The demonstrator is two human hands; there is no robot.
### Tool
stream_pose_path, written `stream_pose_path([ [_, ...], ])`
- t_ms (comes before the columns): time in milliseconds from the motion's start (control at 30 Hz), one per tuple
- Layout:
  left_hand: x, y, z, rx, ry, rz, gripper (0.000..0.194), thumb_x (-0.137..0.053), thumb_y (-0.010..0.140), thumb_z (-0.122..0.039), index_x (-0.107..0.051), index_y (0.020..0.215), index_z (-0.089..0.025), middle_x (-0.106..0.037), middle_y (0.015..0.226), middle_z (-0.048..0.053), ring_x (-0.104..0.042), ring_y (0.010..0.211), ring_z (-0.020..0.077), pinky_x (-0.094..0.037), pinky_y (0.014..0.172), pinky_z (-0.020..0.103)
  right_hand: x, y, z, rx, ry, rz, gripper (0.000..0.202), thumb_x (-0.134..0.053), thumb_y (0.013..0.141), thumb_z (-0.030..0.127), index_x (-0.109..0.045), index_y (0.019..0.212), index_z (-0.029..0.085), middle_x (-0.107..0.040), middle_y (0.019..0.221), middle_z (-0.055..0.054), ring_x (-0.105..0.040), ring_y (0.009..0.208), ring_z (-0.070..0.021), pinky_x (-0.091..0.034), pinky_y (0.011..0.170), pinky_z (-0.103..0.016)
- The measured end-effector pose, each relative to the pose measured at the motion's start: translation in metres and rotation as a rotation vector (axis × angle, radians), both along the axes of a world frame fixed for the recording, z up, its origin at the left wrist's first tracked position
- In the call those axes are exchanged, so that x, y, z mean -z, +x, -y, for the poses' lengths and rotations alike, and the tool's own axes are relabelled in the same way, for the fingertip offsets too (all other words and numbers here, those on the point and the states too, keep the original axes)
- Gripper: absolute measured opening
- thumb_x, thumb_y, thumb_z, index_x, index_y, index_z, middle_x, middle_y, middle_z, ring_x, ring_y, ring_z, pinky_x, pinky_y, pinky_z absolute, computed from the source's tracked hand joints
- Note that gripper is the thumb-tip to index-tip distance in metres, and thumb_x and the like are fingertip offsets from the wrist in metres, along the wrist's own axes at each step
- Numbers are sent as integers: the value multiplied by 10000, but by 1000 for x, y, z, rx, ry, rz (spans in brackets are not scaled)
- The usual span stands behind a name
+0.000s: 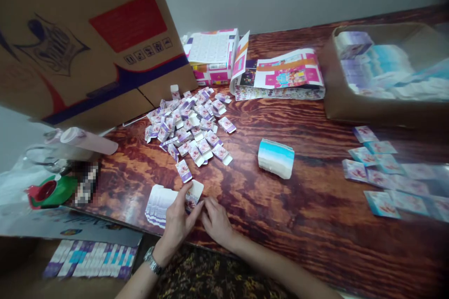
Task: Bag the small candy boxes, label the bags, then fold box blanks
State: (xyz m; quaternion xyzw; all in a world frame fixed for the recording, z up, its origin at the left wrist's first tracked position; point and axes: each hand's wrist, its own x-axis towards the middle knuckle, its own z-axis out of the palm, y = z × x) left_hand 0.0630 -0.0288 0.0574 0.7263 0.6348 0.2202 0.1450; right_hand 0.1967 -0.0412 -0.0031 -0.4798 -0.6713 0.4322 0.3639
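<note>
My left hand (177, 215), with a watch at the wrist, grips a small floral carton (194, 192) between thumb and fingers. Closed in a pinch, the fingertips of my right hand (216, 222) meet the carton's lower right edge. Close by my left hand lies a fanned stack of flat purple-and-white cartons (159, 203). Just beyond my hands is a heap of small purple-and-white folded boxes (191, 124), some with end flaps up. One folded box (184, 171) lies nearest the held carton. A stack of blue-and-white flat cartons (276, 158) stands to the right.
A large cardboard box (105, 70) rises at the left back. An open box of flat cartons (379, 112) is at the right, with scattered blue and purple packs (382, 204) before it. Printed packaging (287, 74) lies behind. An open box of filled rows (94, 258) sits below the table edge.
</note>
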Motion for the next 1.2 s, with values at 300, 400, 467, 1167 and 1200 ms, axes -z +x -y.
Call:
stream_pose_path([
  [300, 0, 0, 43, -100, 35, 85, 537, -580, 815, -335, -366, 1286, -194, -595, 1165, 95, -622, 987, 187, -519, 822, 289, -4, 4, 0, -104, 33, -21, 217, -421, 852, 153, -522, 1036, 209, -572, 930, -71, -557, 844, -200, -458, 735, -309],
  [400, -1, -6, 64, -84, 72, 112, 538, -585, 810, -323, -367, 1283, -189, -599, 1164, 95, -618, 1003, 188, -517, 836, 289, -4, 2, 0, -106, 68, 15, 208, -426, 881, 187, -520, 1063, 225, -578, 937, -62, -562, 839, -190, -455, 748, -307],
  [467, -4, -12, 73, -60, 93, 127, 530, -586, 810, -319, -375, 1277, -187, -601, 1163, 96, -616, 1010, 190, -518, 840, 288, -4, -1, 1, -95, 98, 43, 199, -436, 884, 199, -523, 1062, 223, -583, 950, -64, -565, 856, -192, -456, 759, -311],
  [1167, -1, -95, 20, 308, 27, 399, 517, -583, 813, -267, -377, 1280, -189, -588, 1176, 104, -575, 1078, 193, -481, 913, 304, -1, -4, 43, 150, 195, 374, 320, -446, 890, 180, -457, 1208, 215, -570, 1123, -97, -542, 1054, -200, -470, 895, -342],
  [1200, 0, -97, 13, 320, 3, 412, 517, -581, 814, -266, -375, 1283, -191, -587, 1178, 104, -574, 1080, 190, -481, 913, 301, -1, -4, 43, 153, 185, 384, 328, -449, 889, 180, -450, 1215, 214, -570, 1120, -99, -547, 1044, -199, -473, 890, -340],
])
